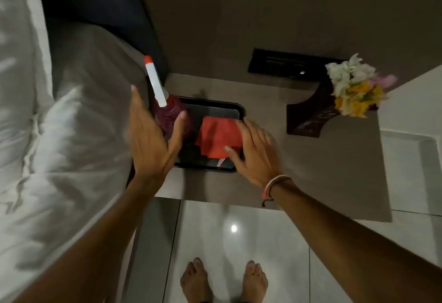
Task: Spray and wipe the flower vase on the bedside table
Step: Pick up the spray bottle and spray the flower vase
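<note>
Now both my hands are over the black tray, which sits on the surface near its left edge, just beside the bed. My left hand is spread wide, the thumb on one side of the spray bottle and the fingers on the other, but it is not yet closed around it; whether the palm already touches the bottle I cannot tell, because the picture is a little blurred there. The bottle stands in the left end of the tray, its long white and orange nozzle pointing up and away from me. My right hand is also open, fingers apart and lying flat on the red cloth, which rests folded in the right part of the tray. It presses on the cloth but does not grip it.

The flower vase stands at the far right corner of the surface, well apart from the tray, dark and upright, with white and yellow flowers leaning out to the right. It lies to the right of both hands, so my right hand is the nearer one. I judge that first I must close on the bottle and the cloth, then carry them to the right.
</note>
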A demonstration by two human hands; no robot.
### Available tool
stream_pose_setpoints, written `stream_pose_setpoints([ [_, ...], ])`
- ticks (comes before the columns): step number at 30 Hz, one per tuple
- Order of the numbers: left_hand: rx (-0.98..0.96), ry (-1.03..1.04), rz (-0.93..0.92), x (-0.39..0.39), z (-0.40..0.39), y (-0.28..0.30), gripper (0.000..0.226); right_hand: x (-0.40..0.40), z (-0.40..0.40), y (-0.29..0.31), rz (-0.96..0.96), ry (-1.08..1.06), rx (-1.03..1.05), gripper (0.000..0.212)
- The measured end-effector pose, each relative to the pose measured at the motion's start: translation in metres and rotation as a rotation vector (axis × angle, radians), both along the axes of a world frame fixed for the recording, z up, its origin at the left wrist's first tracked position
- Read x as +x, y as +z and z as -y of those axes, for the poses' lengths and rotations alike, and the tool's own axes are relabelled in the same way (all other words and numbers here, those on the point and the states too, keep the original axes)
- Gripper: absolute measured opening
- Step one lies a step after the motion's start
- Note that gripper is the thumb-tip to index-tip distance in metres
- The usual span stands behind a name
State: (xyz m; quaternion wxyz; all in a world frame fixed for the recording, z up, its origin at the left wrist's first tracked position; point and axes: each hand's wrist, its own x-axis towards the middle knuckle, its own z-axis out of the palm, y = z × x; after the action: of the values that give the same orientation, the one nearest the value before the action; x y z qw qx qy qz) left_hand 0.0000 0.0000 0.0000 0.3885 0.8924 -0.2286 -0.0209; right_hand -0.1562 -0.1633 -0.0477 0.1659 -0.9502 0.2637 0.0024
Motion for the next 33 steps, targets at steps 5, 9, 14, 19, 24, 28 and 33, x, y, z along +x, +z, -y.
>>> stream_pose_setpoints([
  [5, -0.253, 0.017, -0.045, 0.019, 0.029, -0.009, 0.098, 0.049, 0.016, -0.014, 0.045, 0.049, 0.026, 0.063],
  [9, -0.345, -0.003, -0.058, 0.021, 0.034, -0.017, 0.077, 0.074, 0.022, -0.019, -0.127, 0.071, 0.174, 0.068],
  [14, -0.35, -0.02, -0.071, 0.024, 0.03, -0.024, 0.06, 0.087, 0.032, -0.022, -0.275, 0.053, 0.283, 0.077],
  [19, -0.334, -0.058, -0.134, 0.038, 0.03, -0.016, 0.071, 0.088, 0.032, -0.02, -0.339, 0.045, 0.381, 0.06],
  [24, -0.326, -0.12, -0.117, 0.057, 0.038, -0.012, 0.066, 0.073, 0.019, -0.02, -0.227, -0.012, 0.478, 0.047],
  [28, -0.295, -0.107, -0.155, 0.063, 0.043, -0.013, 0.051, 0.069, 0.014, -0.022, -0.192, -0.085, 0.498, 0.055],
  [33, -0.302, -0.062, -0.135, 0.063, 0.047, -0.009, 0.039, 0.054, 0.002, -0.021, 0.164, -0.436, 0.883, 0.038],
])
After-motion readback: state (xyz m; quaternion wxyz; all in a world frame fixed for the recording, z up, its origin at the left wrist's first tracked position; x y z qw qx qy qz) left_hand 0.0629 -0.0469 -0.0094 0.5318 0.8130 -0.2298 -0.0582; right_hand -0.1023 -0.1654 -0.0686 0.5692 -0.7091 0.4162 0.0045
